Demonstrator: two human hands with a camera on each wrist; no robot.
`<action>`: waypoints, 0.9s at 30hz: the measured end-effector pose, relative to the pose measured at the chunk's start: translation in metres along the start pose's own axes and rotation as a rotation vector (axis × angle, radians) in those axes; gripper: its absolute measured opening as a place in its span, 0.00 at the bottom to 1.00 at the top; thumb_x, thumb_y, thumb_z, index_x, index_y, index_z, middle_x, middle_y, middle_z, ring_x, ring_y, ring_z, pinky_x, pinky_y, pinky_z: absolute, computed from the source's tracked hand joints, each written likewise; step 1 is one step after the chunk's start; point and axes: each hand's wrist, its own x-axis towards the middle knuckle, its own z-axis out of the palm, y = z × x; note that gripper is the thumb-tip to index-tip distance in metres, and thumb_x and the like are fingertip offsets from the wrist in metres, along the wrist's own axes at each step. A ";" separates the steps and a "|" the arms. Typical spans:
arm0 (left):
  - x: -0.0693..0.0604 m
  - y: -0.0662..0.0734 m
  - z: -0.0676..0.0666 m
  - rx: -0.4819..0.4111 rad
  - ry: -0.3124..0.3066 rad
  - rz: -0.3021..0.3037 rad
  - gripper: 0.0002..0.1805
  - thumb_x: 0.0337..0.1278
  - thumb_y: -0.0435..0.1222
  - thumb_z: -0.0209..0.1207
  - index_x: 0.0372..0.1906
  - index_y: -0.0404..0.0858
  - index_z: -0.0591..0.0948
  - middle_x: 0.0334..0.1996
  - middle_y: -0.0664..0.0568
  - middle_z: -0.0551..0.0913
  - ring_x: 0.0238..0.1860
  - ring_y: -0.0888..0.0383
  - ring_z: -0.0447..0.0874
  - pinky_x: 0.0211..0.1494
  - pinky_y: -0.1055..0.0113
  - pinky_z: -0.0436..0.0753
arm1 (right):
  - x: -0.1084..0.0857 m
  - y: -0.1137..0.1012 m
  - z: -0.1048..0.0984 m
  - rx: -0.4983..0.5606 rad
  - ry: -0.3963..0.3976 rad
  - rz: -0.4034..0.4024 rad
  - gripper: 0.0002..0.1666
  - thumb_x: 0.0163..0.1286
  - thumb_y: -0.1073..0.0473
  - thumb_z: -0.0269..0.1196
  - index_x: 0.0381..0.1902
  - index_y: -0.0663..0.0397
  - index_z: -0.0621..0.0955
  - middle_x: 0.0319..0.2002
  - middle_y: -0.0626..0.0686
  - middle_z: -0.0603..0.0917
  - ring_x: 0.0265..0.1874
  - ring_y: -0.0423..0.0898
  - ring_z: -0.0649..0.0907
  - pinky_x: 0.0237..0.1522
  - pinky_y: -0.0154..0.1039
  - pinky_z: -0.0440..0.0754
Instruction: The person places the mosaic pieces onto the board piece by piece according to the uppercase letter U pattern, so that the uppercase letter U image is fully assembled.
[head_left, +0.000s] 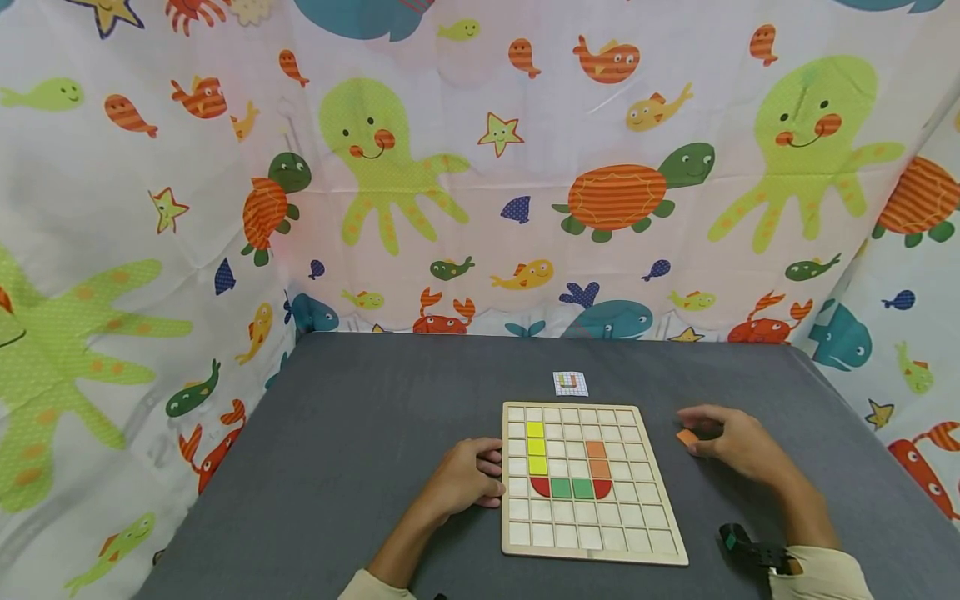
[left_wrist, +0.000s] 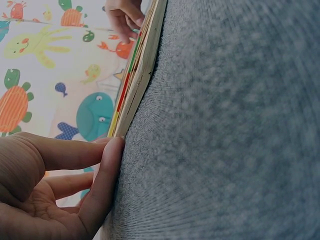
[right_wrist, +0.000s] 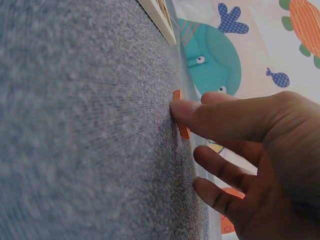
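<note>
A wooden grid board [head_left: 588, 533] lies on the grey table, bearing coloured tiles in a U shape: yellow tiles [head_left: 536, 446] on the left, red curved and green tiles [head_left: 572, 488] along the bottom, orange tiles [head_left: 597, 458] on the right. My left hand [head_left: 467, 477] grips the board's left edge, with thumb and fingertip meeting there in the left wrist view. To the right of the board, my right hand [head_left: 738, 442] pinches a loose orange tile [right_wrist: 183, 127] low at the tabletop. The fingertip behind that tile is partly hidden in the right wrist view.
A small printed card [head_left: 571, 383] with a U pattern lies behind the board. The grey table [head_left: 360, 400] meets a sea-animal curtain [head_left: 450, 275] at the back and sides. A black strap device [head_left: 750, 546] sits on the right wrist.
</note>
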 end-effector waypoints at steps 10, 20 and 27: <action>0.000 0.000 0.001 0.005 0.001 0.004 0.37 0.49 0.17 0.69 0.69 0.25 0.76 0.50 0.41 0.80 0.46 0.52 0.83 0.35 0.61 0.94 | 0.000 0.005 -0.004 -0.016 -0.047 0.032 0.27 0.63 0.55 0.78 0.57 0.63 0.87 0.51 0.61 0.87 0.48 0.56 0.83 0.48 0.54 0.83; 0.000 0.000 0.000 0.008 0.003 0.004 0.36 0.50 0.17 0.68 0.70 0.25 0.76 0.51 0.41 0.80 0.46 0.51 0.83 0.35 0.61 0.94 | 0.000 0.005 -0.007 -0.044 -0.063 0.041 0.21 0.65 0.57 0.75 0.52 0.64 0.89 0.47 0.62 0.86 0.44 0.55 0.82 0.44 0.51 0.82; 0.000 0.000 0.000 -0.003 -0.005 0.016 0.37 0.50 0.17 0.68 0.70 0.25 0.76 0.51 0.40 0.80 0.46 0.52 0.83 0.35 0.61 0.94 | -0.001 0.005 -0.005 -0.039 -0.056 0.042 0.21 0.66 0.52 0.76 0.51 0.62 0.89 0.42 0.55 0.86 0.39 0.47 0.79 0.39 0.42 0.78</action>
